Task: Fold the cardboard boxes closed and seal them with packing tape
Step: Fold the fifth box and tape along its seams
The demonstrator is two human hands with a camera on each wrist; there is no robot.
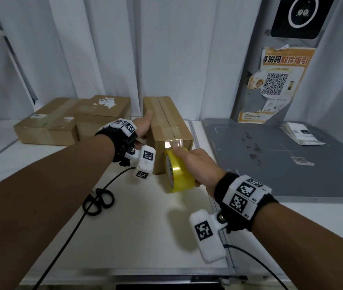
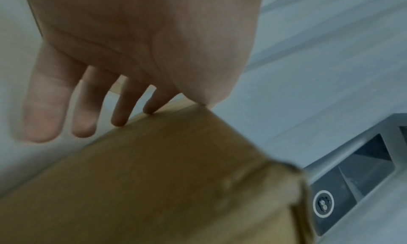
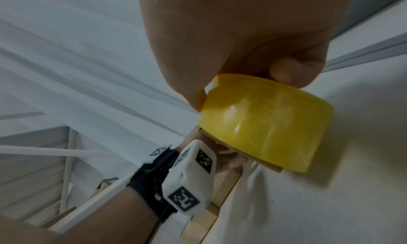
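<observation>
A long brown cardboard box point(image 1: 176, 124) lies closed on the white table, with clear tape running along its top seam. My left hand point(image 1: 145, 124) steadies its left side; in the left wrist view the straight fingers point(image 2: 120, 112) touch the box point(image 2: 176, 178) at its edge. My right hand point(image 1: 191, 162) grips a yellow roll of packing tape point(image 1: 182, 176) just in front of the box's near end. A shiny strip of tape point(image 1: 173, 143) stretches from the roll up onto that end. In the right wrist view the thumb and fingers of that hand point(image 3: 242, 39) curl round the roll point(image 3: 264, 126).
Two more cardboard boxes point(image 1: 45, 124) point(image 1: 103, 114) sit at the back left. Black scissors point(image 1: 98, 203) and a black cable point(image 1: 61, 237) lie on the table near my left forearm. A grey platform point(image 1: 281, 160) with a paper stack point(image 1: 302, 133) fills the right side.
</observation>
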